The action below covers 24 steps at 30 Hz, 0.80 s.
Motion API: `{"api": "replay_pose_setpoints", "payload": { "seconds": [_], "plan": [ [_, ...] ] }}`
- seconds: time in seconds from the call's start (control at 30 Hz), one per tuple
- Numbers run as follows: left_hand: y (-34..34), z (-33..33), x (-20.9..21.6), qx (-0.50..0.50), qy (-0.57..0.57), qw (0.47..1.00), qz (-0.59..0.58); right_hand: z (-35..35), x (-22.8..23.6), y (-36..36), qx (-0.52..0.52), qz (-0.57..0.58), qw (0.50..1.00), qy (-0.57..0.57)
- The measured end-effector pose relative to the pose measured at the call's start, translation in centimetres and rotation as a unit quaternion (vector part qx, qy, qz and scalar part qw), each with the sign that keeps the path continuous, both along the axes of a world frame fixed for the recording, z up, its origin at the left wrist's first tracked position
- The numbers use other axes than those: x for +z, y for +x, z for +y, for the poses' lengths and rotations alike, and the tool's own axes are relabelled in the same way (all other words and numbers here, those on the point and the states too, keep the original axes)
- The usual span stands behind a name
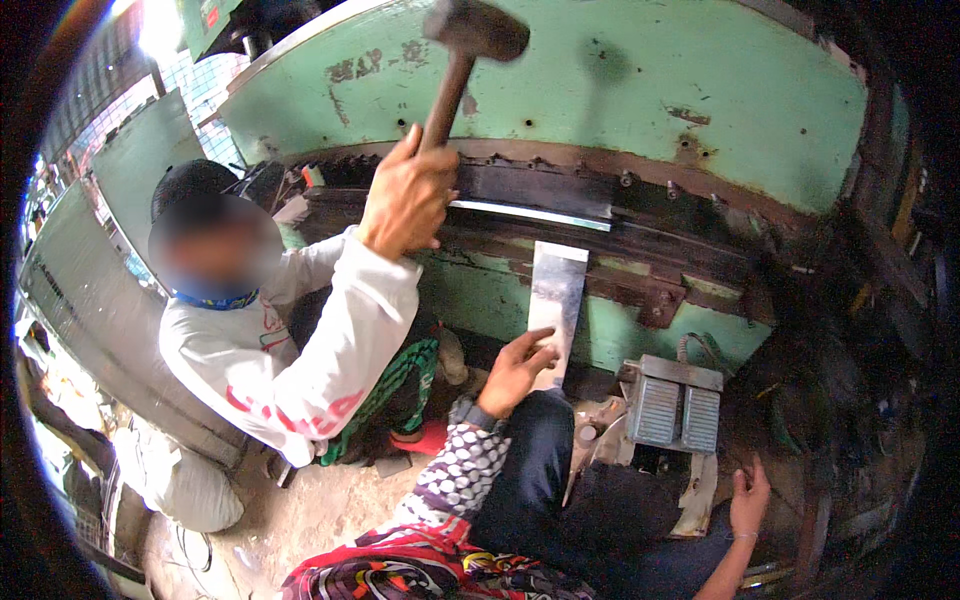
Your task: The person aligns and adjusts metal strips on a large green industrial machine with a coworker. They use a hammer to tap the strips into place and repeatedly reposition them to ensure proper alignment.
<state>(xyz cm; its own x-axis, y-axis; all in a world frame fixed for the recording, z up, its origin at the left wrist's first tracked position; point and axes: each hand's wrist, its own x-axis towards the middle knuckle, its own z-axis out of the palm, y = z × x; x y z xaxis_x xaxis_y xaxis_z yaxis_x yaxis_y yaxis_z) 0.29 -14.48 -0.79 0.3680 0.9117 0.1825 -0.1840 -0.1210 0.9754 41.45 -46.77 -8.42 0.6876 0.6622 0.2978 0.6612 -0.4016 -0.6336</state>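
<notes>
My left hand (518,368) is open, its fingers apart over the lower part of a flat, shiny metal strip (557,290). The strip leans upright in front of the green machine, its bottom end by my knee. Whether my fingertips press on it is hard to tell. Lower right, my right hand (748,500) is open and holds nothing, with its fingers pointing up beside my leg. Left of me, a co-worker in a white sweatshirt (320,350) grips a hammer (450,95) raised high in front of the machine.
A large green bending machine (640,110) spans the back, with a bright metal edge (530,214) along its dark tooling. A grey double foot pedal (670,410) stands by my knees. On the floor at left lies a white sack (190,490), near leaning panels (120,320).
</notes>
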Motion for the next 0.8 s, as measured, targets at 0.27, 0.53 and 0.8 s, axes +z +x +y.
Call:
{"api": "replay_pose_setpoints", "payload": {
  "seconds": [0.27,0.53,0.8],
  "plan": [
    [-9.9,-7.1,-23.7,-0.038,-0.277,0.936,0.212,0.8,0.3,0.0,0.044,0.003,0.999,0.009],
    [-10.4,-9.9,-28.6,-0.041,-0.394,0.904,0.162,0.9,1.1,-0.3,0.019,-0.039,0.998,-0.041],
    [-9.0,-5.6,-26.6,-0.042,-0.373,0.918,0.131,1.1,0.6,0.4,0.039,0.003,0.999,-0.035]
  ]
}}
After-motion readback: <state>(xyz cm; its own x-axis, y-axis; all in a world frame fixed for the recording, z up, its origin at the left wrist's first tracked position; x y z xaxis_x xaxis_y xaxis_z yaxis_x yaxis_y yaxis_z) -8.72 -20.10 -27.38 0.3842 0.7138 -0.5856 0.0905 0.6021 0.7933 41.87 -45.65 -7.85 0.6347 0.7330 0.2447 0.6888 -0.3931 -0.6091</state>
